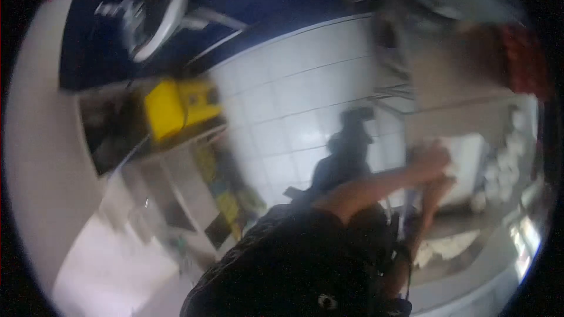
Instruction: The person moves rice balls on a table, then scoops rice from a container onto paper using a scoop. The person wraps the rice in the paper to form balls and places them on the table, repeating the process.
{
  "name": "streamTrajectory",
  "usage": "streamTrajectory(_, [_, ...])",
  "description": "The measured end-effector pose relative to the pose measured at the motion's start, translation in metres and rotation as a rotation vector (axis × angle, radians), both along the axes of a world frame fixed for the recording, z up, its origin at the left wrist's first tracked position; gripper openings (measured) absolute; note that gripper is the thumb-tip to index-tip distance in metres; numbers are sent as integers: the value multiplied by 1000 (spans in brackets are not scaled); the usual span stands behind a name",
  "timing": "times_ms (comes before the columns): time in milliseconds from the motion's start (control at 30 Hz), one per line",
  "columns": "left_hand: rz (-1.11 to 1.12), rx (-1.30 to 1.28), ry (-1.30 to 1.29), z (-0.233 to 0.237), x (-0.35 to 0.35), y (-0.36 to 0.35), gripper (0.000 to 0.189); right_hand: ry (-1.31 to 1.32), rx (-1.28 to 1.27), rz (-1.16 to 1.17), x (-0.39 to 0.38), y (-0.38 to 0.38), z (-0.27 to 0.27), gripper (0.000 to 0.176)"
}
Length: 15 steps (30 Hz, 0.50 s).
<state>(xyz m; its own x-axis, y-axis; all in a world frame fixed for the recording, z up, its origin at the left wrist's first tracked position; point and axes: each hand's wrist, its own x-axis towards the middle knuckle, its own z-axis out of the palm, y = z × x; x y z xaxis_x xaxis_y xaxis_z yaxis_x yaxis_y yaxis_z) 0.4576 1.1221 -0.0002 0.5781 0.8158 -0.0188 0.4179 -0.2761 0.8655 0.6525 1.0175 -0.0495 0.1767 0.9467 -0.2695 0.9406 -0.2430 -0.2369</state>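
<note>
Both of my arms reach to the right, over a light work surface. My left hand (432,157) is at the near edge of a white flat, box-like object (468,161). Just below it is my right hand (439,188), close to the same object and nearly touching the left one. A small white piece shows between the hands, but blur hides whether either hand holds it. The fingers of both hands are smeared. Beyond the white object lie several small white rounded items (504,170) in rows.
A yellow case (167,108) sits on a shelf at the left. A white-rimmed round object (167,23) stands on the dark blue area at upper left. White tiled floor (282,105) lies in the middle. At the upper right is a red patterned item (526,61).
</note>
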Motion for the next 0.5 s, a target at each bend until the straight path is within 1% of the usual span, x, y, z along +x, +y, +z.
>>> streamTrajectory(33, [246,84,-97,-4,4,-18,37,13,24,-45,-24,-5,14,93])
streamTrajectory(67, [81,101,-44,-17,15,-9,40,43,62,-138,-42,-12,24,88])
streamTrajectory(100, [-40,167,36,16,10,2,49,78,112,-242,-65,-12,46,84])
streamTrajectory(133, [-111,194,79,28,1,0,56,153,156,-370,-87,-14,63,80])
streamTrajectory(167, [-182,222,118,45,-9,-2,63,46,198,-323,-88,-27,48,80])
streamTrajectory(200, [-285,153,148,22,-7,-5,66,161,308,-381,-94,-36,50,78])
streamTrajectory(233, [-372,205,223,20,-5,-8,65,277,422,-427,-99,-46,53,77])
streamTrajectory(267, [-441,263,303,20,-3,-9,65,281,470,-466,-102,-58,58,74])
streamTrajectory(300, [-496,345,303,30,-6,-15,59,285,520,-503,-106,-70,63,72])
streamTrajectory(333, [-544,422,297,56,-6,58,54,293,524,-563,-107,-5,86,70])
streamTrajectory(367, [-592,462,307,52,12,40,47,293,515,-622,-88,-37,73,66])
streamTrajectory(400, [-642,496,314,50,-2,64,40,292,498,-683,-104,-28,62,62])
streamTrajectory(433, [-686,539,325,51,7,78,33,300,491,-738,-99,-26,53,58])
streamTrajectory(467, [-752,607,297,54,27,84,27,225,473,-780,-86,-27,66,52])
streamTrajectory(500, [-810,669,261,58,37,92,21,144,446,-815,-78,-23,99,46])
